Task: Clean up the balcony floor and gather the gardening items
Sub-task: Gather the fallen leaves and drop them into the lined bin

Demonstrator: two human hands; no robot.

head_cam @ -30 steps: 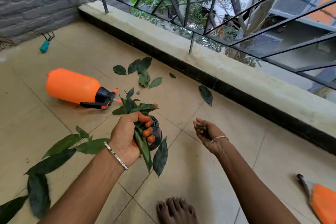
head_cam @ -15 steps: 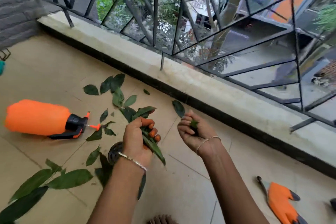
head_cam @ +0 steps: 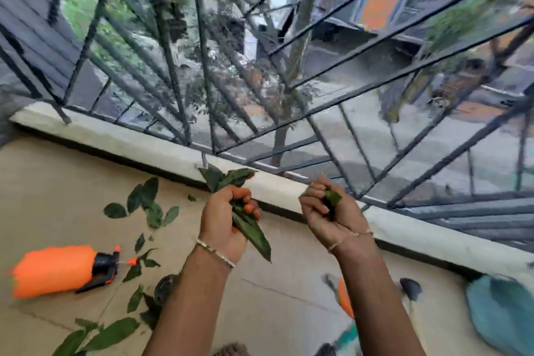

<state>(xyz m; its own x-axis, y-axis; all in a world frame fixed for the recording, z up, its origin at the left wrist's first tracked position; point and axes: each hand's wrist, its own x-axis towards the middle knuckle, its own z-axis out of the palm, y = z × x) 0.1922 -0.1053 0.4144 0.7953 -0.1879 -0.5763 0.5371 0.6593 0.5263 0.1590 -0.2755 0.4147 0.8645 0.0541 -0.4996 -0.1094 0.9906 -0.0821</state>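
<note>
My left hand (head_cam: 224, 218) grips a bunch of green leaves (head_cam: 248, 230), raised in front of the concrete ledge. My right hand (head_cam: 326, 215) holds a small folded leaf (head_cam: 332, 199) in its curled fingers, level with the left hand. More loose leaves (head_cam: 153, 208) lie scattered on the tiled floor to the left and lower left. An orange spray bottle (head_cam: 57, 270) lies on its side at the left. An orange glove (head_cam: 344, 298) lies on the floor, partly hidden behind my right forearm.
A concrete ledge (head_cam: 121, 139) with a dark metal railing (head_cam: 202, 72) borders the balcony ahead. A small dark round object (head_cam: 164, 287) sits on the floor by my left forearm. A teal object (head_cam: 502, 312) lies at the lower right. The view is blurred.
Both hands have risen from the floor toward the ledge with their leaves. The camera has tilted up and right, so the spray bottle and floor leaves sit lower left.
</note>
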